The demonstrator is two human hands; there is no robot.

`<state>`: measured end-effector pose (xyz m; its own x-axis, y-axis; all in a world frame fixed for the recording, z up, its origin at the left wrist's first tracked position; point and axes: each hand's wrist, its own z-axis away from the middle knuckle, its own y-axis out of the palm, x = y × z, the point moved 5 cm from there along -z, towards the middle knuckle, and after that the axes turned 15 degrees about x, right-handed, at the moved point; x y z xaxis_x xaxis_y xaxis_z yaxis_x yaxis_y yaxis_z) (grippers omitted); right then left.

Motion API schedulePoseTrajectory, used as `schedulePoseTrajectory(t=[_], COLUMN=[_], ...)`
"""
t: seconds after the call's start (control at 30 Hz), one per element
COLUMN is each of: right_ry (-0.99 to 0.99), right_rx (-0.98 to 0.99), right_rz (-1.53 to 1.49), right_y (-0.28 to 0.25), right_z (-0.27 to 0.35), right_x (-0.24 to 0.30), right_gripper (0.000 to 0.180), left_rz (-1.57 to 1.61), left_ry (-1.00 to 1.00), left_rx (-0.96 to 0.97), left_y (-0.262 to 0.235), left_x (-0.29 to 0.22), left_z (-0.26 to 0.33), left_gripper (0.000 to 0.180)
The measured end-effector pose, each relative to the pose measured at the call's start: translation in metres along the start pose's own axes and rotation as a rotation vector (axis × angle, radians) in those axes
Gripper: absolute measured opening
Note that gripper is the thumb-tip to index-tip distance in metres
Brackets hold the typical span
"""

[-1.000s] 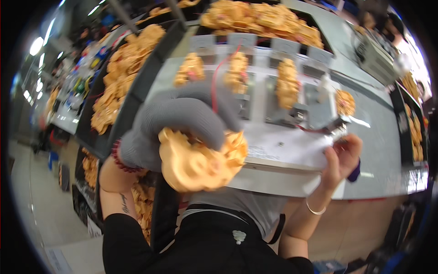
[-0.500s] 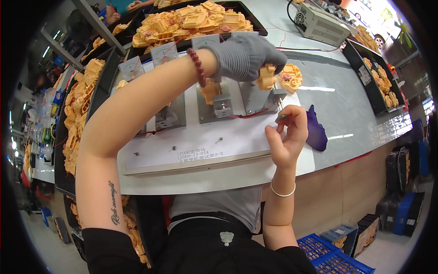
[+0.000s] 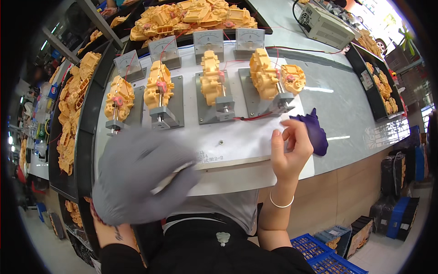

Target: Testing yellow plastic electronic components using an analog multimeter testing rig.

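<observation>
My left hand (image 3: pixel 146 173), in a grey glove, is blurred close to the camera above the front left of the white fixture board (image 3: pixel 255 137). Its thumb stands apart from its fingers, with nothing visible between them. My bare right hand (image 3: pixel 292 148) hovers by the board's right front corner, fingers loosely bent and thumb apart, holding nothing I can see. Several yellow plastic gear housings sit in a row of metal clamps; the rightmost housing (image 3: pixel 263 75) stands in its clamp (image 3: pixel 280 102). A separate yellow housing piece (image 3: pixel 293 78) lies right of it.
Analog meters (image 3: pixel 250 39) line the board's back edge, with thin red wires. A purple glove or cloth (image 3: pixel 314 132) lies right of my right hand. Black trays of yellow housings flank the board: a back tray (image 3: pixel 269 28), left tray (image 3: pixel 84 178) and right tray (image 3: pixel 378 114). A power supply (image 3: pixel 326 25) stands behind.
My left hand has left the rightmost yellow housing, which stays in its clamp, and swung back toward me at the lower left. My right hand has shifted slightly nearer, away from the clamp.
</observation>
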<state>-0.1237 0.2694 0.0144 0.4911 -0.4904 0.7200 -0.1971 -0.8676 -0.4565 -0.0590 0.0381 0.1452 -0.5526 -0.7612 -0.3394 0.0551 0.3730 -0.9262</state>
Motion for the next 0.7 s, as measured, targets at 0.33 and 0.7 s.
schedulePoseTrajectory(t=[0.33,0.7], right_ry=[-0.031,-0.029], right_rx=[0.046,0.008], right_rz=[0.182,0.218], right_y=[0.017,0.018], right_z=[0.002,0.003], right_x=[-0.001,0.012], right_gripper=[0.022,0.018], left_rz=[-0.097,-0.121], left_ry=[-0.697,-0.753], left_rx=[-0.437,-0.484], left_y=[0.070,0.077], left_x=[0.102,0.110], left_z=[0.127,0.136], left_gripper=[0.008,0.013])
